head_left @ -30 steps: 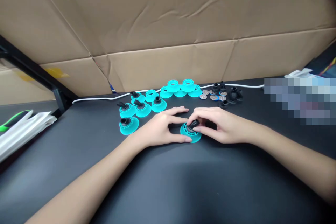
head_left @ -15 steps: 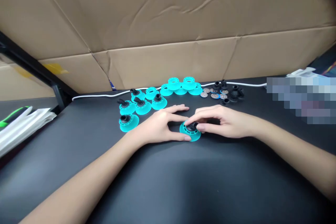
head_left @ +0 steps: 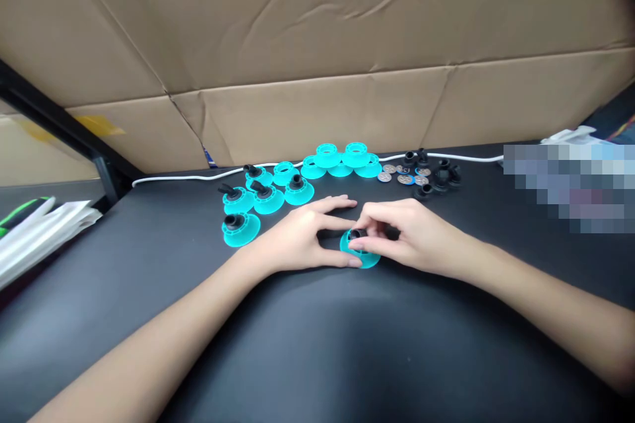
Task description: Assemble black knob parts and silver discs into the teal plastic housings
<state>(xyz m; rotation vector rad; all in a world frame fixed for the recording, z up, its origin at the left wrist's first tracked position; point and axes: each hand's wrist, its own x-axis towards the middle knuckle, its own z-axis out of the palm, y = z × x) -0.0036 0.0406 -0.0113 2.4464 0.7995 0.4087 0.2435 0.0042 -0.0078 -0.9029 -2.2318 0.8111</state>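
Observation:
A turquoise cone-shaped ring lies on the black table between my hands. My left hand holds its left side between thumb and a finger, the other fingers stretched out beyond it. Thumb and fingers of my right hand are closed around a black fitting seated in the middle of that ring. To the left stand several turquoise rings with black fittings, one of them nearest my left forearm. Farther back, more turquoise rings are stacked with open centres.
Round silvery discs and loose black fittings lie at the back right. A white cable runs along the cardboard wall. White packets are at the left, a blurred-out item at the right.
My right hand has shifted slightly left and turned, its fingers now pinching round the black fitting, whose opening points more upward. My left hand has stayed on the ring.

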